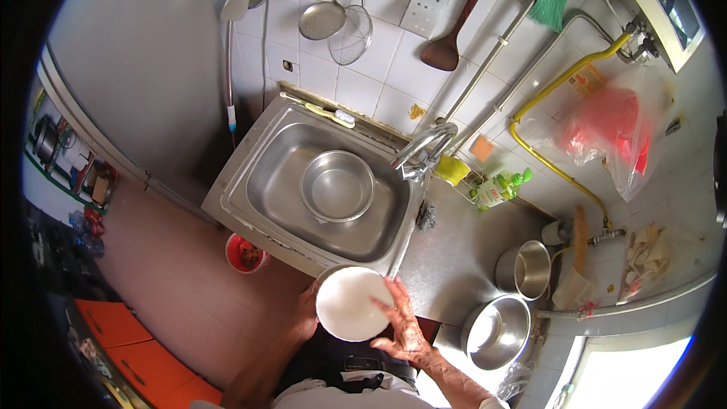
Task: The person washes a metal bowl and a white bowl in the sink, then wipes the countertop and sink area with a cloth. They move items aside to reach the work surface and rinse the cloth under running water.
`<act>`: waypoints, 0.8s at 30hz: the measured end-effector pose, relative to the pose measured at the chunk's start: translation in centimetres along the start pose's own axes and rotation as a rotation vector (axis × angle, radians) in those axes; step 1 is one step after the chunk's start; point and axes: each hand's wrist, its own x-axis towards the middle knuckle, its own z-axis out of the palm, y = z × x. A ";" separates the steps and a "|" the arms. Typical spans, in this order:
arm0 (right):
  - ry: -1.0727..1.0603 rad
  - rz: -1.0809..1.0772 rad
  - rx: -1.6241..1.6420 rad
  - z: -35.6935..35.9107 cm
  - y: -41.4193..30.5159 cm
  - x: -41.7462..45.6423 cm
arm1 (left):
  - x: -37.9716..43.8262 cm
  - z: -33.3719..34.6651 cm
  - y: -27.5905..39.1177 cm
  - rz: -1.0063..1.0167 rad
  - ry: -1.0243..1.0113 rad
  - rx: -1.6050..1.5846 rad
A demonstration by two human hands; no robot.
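My left hand point(308, 313) grips a white bowl point(349, 307) by its left side, in front of the sink's near edge. The bowl tilts so its pale inside faces up toward me, and a second rim seems to show behind its far edge. Over the bowl's right side is my right hand point(404, 324), its fingers spread and one blurred finger reaching across the inside. Whether that hand touches the rim is hard to tell. Beyond the bowl, a round stainless steel basin point(337, 187) sits in the stainless steel sink point(272, 182).
A curved faucet point(426, 147) stands at the sink's right back corner. Along the back rim lies a brush point(332, 115). To the right are a steel wool scrubber point(426, 217), a dish soap bottle point(500, 190), a metal pot point(525, 270) and a steel bowl point(497, 332). A red bucket point(245, 254) stands below left.
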 end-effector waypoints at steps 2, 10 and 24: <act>0.147 0.231 0.294 1.9 -0.5 -0.4 | -0.8 -0.7 0.0 0.031 -0.035 0.122; 0.240 0.591 0.856 6.3 0.4 0.8 | -5.5 -1.5 2.5 0.105 0.109 0.415; -0.613 0.522 1.057 15.9 -1.2 7.6 | -16.0 -6.3 1.0 0.455 0.514 -0.272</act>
